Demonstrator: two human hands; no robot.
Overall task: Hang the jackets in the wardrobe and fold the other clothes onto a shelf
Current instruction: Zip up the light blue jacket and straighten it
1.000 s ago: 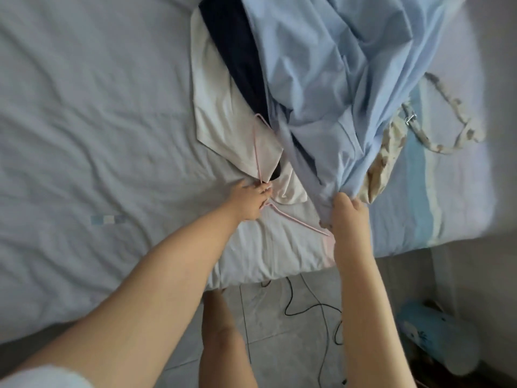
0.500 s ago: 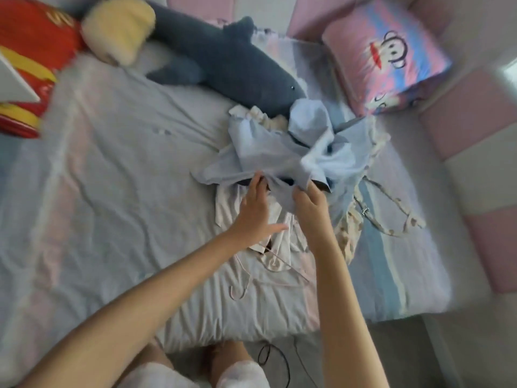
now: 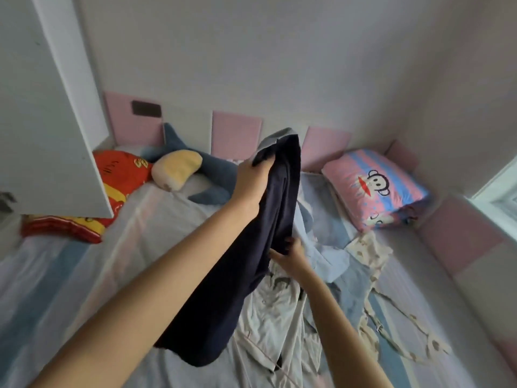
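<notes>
You're now holding the navy garment [image 3: 240, 289] up off the bed [image 3: 84, 275]. Half a second ago it was lying buried under the light blue shirt [image 3: 327, 259] while both your hands were digging at the pile's edge. Left grip [image 3: 251, 180] is clenching around its top end, bunching the cloth just under a pale grey band, and is raised well above the mattress. Right grip [image 3: 291, 256] is grasping the same garment lower down at its right edge, just above the pile. The bottom end is hanging close over the cream garment [image 3: 268, 317]; I can't tell if it's touching. The blue shirt you were gripping a second ago is now lying dropped on the bed, next to the patterned strappy piece [image 3: 372, 253]. Net effect: one item is coming free of the heap and the rest is sitting unsorted. I'm reading this as the opening of the navy piece's sort, but it's hanging too bunched to call it jacket or not. The white door panel [image 3: 42, 135] is showing at your left, probably the wardrobe's, so either route is looking close. You're likely needing to shake it open and find a collar or waistband first. Risk: the trailing end dragging the cream garment along.
</notes>
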